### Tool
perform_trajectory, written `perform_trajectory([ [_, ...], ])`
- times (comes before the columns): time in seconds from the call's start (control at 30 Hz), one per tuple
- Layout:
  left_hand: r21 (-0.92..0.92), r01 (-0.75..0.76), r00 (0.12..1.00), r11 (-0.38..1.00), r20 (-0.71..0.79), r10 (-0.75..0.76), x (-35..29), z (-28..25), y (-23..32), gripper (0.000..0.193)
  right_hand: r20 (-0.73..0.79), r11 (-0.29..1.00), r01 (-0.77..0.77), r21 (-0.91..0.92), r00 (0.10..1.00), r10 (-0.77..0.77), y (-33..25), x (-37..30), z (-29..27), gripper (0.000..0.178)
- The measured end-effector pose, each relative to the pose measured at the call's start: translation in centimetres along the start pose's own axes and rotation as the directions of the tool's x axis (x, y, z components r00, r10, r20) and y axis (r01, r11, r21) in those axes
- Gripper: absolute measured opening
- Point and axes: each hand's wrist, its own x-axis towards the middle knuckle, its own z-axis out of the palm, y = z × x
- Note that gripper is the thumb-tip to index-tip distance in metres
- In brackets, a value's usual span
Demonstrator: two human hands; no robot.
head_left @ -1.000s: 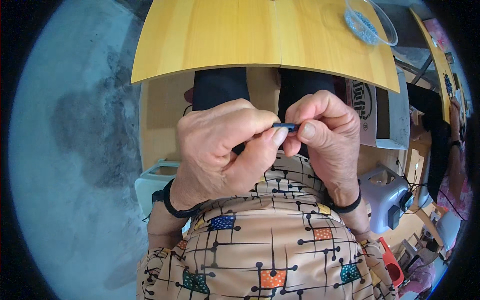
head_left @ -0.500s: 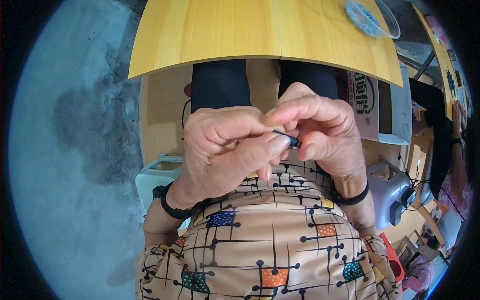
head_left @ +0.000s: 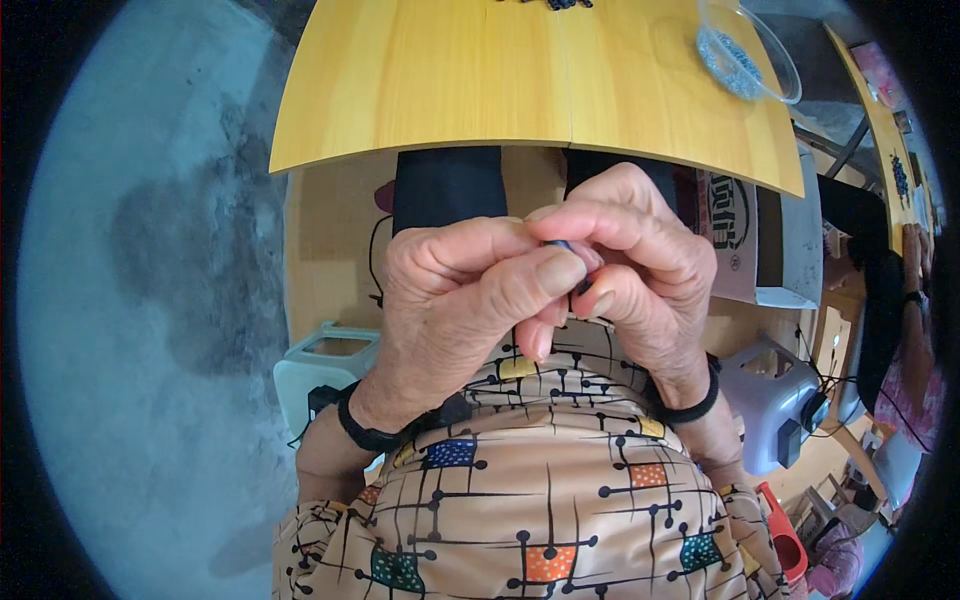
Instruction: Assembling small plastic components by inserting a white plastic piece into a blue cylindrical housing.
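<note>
Both of my hands are together in front of my torso, below the table's near edge. A small dark piece (head_left: 583,287), black with a bluish edge, is mostly hidden between the fingers; its exact kind is too small to tell. My left hand (head_left: 465,295) pinches it between thumb and index finger. My right hand (head_left: 645,255) has its thumb and fingertips closed round the piece's other end, touching the left fingertips.
Ahead is a yellow wooden table (head_left: 450,90) with several small dark parts (head_left: 568,4) far back. A clear plastic bowl (head_left: 735,65) of small silvery bits stands at right. Stools, light green (head_left: 315,375) and grey (head_left: 765,400), flank me. A cardboard box (head_left: 735,240) and another person (head_left: 912,340) are at right.
The dark piece is now more covered by my fingers, with the right thumb and fingers closed nearer to it. The view has tilted slightly, bringing dark parts on the table into sight.
</note>
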Motion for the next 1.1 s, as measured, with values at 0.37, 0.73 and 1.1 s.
perform_trajectory([
  [0.37,-0.236,0.104,0.993,0.966,-0.021,-0.112,1.4,0.3,-0.2,0.014,-0.054,0.976,0.106,-0.189,0.991,-0.119,0.7,1.0,0.2,0.041],
  [0.73,-0.230,0.057,0.998,0.972,0.012,-0.055,2.1,1.1,-0.5,0.023,0.066,0.989,0.093,-0.116,0.994,-0.086,0.4,2.4,-0.9,0.048],
  [1.1,-0.319,0.032,0.998,0.947,0.061,-0.013,2.9,1.3,-0.4,0.021,0.053,0.972,0.153,-0.179,0.988,-0.146,-0.2,3.8,-1.0,0.048],
])
